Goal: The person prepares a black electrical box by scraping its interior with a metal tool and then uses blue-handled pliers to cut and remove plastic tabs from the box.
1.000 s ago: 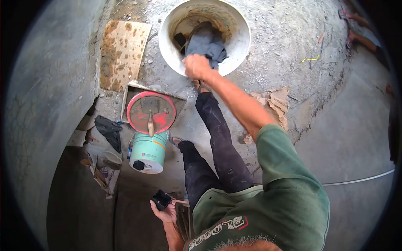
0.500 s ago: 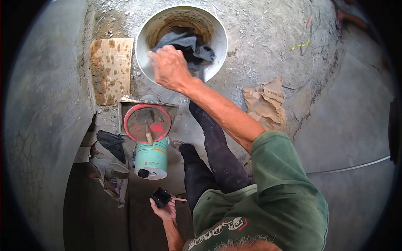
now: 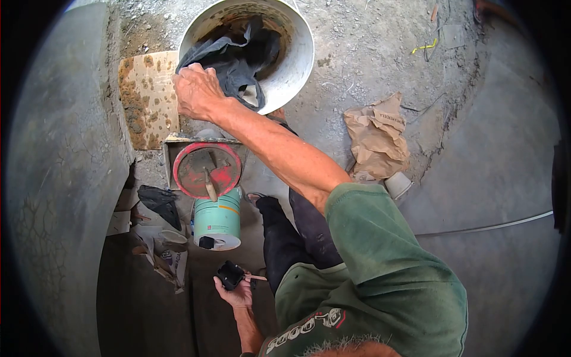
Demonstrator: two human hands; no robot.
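Head view: stained board lies beside white bucket.

the right hand clutches dark cloth at the left rim of the far bucket. the left hand, near, holds a black box. a trowel lies on a red disc; crumpled paper lies right.

A building site; dusty concrete floor; spattered board; trowel.
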